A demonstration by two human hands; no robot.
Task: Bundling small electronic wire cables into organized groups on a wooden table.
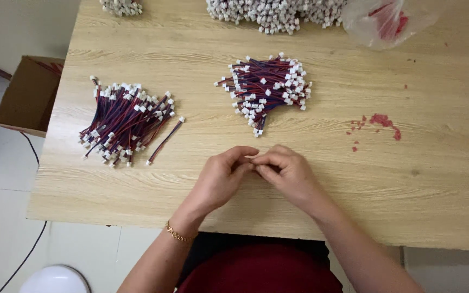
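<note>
My left hand [222,174] and my right hand [284,171] meet fingertip to fingertip over the front middle of the wooden table [354,179], pinching something small that the fingers hide. A pile of short red-and-blue wire leads with white plug ends [267,87] lies just beyond my hands. A second, straighter bundle of the same leads [123,116] lies to the left, with one single lead [165,141] beside it.
Heaps of white connectors [278,13] sit along the far edge, with a clear plastic bag holding red bits [389,21] at the back right. Red crumbs [378,122] dot the table's right side. A brown cardboard box [28,95] stands on the floor left.
</note>
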